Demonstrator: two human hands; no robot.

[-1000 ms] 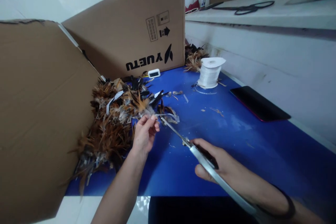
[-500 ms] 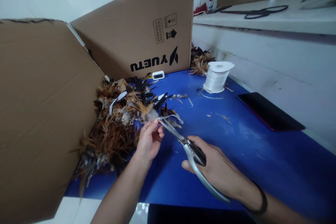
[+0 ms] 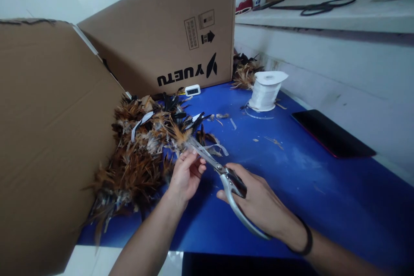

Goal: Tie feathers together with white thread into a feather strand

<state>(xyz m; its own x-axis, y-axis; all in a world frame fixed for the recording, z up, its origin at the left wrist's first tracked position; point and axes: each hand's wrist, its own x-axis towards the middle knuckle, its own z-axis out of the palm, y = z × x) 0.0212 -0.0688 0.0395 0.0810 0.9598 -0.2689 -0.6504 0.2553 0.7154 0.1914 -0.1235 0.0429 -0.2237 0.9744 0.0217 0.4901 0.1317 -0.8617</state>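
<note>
My left hand [image 3: 186, 177] is closed, its thumb and fingers pinching a narrow white ribbon [image 3: 211, 146] at the base of a feather tuft [image 3: 181, 134]. The ribbon's loose end curls off to the right over the blue surface. In my right hand [image 3: 263, 202] is a pair of scissors [image 3: 237, 205] with curved metal handles. Their blades point up and left, across the ribbon beside my left fingertips. Whether the blades have cut through it, I cannot tell. A large heap of brown and black feather trim [image 3: 139, 164] lies left of my hands.
Cardboard panels [image 3: 42, 138] stand at the left and back. On the blue table [image 3: 323, 207] are a white ribbon spool [image 3: 265, 95], a dark phone-like slab [image 3: 333, 131] and a small white display device [image 3: 193, 90]. Black scissors [image 3: 326, 6] lie on the shelf at right.
The scissors have moved up and left, their blades now reaching past my left fingertips toward the feather tuft. My left hand keeps its pinch. The view has shifted slightly.
</note>
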